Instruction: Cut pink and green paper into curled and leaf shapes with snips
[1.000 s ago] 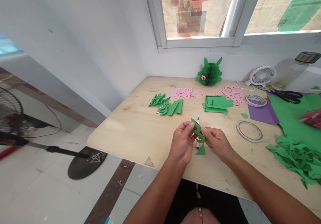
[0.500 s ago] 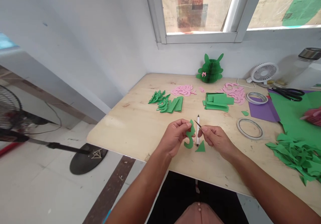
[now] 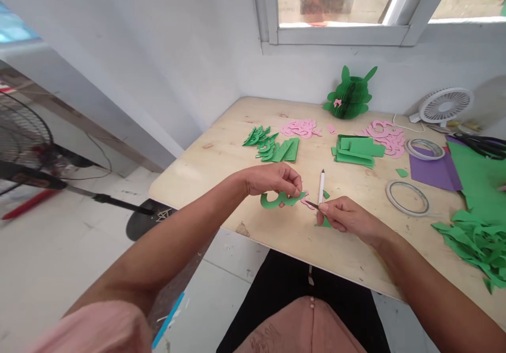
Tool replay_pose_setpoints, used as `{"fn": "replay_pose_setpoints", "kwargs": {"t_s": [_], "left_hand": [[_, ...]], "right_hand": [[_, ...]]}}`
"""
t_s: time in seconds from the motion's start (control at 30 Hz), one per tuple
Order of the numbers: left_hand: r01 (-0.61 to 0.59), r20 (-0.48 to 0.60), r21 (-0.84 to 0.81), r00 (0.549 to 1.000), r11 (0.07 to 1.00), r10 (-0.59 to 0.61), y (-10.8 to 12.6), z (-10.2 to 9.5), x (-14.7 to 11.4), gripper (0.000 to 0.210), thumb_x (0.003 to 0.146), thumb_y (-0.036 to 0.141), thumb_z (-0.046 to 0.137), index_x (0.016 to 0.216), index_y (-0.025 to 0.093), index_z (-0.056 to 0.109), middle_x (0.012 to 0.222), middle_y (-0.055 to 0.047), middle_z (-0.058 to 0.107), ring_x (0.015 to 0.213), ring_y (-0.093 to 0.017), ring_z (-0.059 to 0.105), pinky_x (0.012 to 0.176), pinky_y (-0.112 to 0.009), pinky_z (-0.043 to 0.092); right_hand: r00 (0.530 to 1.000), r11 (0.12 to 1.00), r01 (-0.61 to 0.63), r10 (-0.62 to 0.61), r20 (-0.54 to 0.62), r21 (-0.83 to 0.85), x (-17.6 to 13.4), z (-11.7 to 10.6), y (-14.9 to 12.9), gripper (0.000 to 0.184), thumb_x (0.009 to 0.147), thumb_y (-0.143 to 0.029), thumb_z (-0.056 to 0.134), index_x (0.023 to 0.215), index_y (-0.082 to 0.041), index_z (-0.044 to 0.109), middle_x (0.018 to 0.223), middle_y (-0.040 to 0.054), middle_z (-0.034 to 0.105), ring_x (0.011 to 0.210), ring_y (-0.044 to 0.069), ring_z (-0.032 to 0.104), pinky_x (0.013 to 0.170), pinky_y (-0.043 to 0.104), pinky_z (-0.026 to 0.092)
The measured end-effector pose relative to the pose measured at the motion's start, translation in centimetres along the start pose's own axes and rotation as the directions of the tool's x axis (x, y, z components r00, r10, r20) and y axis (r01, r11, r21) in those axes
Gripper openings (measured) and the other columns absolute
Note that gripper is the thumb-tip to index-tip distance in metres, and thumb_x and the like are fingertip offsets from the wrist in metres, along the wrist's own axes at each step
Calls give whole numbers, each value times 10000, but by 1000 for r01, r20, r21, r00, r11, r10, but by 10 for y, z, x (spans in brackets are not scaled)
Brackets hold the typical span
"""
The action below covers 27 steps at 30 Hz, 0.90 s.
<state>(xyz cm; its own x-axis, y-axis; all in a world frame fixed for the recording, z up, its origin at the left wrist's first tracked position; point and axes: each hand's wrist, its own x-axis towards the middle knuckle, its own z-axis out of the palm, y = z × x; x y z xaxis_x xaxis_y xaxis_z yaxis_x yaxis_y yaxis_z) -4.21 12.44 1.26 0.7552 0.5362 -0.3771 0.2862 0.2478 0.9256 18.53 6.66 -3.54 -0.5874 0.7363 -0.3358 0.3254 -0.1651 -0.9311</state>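
Pinched in my left hand point(image 3: 279, 180) is a curvy green paper cutout point(image 3: 271, 200), held level just above the table. My right hand point(image 3: 342, 215) is closed around dark, thin-pointed tweezers point(image 3: 312, 204), whose tip points left at the cutout's right end. A small pink paper piece point(image 3: 305, 199) shows by that tip; whether the tweezers grip it I cannot tell. Behind my right fingertips lies a white pen point(image 3: 321, 184) with a dark tip. Green paper scraps point(image 3: 326, 222) lie by the pen, partly covered by my fingers.
Farther back are green cutouts point(image 3: 258, 136), pink cutouts point(image 3: 302, 128), green paper strips point(image 3: 358, 149) and a green honeycomb paper figure point(image 3: 350, 97). To the right are tape rolls point(image 3: 407, 197), purple paper point(image 3: 435, 169), scissors point(image 3: 482, 145), a small white fan point(image 3: 445, 105) and a green scrap pile point(image 3: 474, 242).
My left hand has turned over and risen, swinging the green cutout from upright to level. The tweezers tip now meets its right end from below. The whole view has shifted.
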Motion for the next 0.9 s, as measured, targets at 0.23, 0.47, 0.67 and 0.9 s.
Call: {"fn": "replay_pose_setpoints", "kwargs": {"t_s": [0.23,0.47,0.67,0.9], "left_hand": [[58,182,106,980,993,-77,6,-3,15,54,666,154,649,632,139,610,558,0,610,509,-91,529,470,-213,421],[82,218,147,969,986,-113,7,-4,23,44,669,172,631,645,142,610,561,-6,629,523,-98,541,475,-216,417],[76,220,175,969,982,-114,6,-4,23,45,659,181,628,639,144,610,549,-14,635,539,-119,568,468,-223,415],[72,237,198,964,977,-119,3,-4,25,47,656,194,625,628,158,616,563,-23,651,558,-139,597,461,-233,422]], "right_hand": [[999,999,-26,26,34,-25,0,3,-1,522,868,-576,422,718,-124,634,439,-65,305,429,79,230,452,258,159],[998,999,-27,28,51,-23,0,2,-1,487,877,-541,437,723,-124,634,439,-73,287,432,76,228,453,257,168],[998,999,-29,31,62,-38,1,2,0,497,880,-546,424,732,-121,636,448,-67,311,432,76,241,451,256,182],[997,998,-45,48,65,-41,1,2,-1,514,869,-568,421,728,-122,632,451,-67,309,425,78,230,444,257,176]]}}
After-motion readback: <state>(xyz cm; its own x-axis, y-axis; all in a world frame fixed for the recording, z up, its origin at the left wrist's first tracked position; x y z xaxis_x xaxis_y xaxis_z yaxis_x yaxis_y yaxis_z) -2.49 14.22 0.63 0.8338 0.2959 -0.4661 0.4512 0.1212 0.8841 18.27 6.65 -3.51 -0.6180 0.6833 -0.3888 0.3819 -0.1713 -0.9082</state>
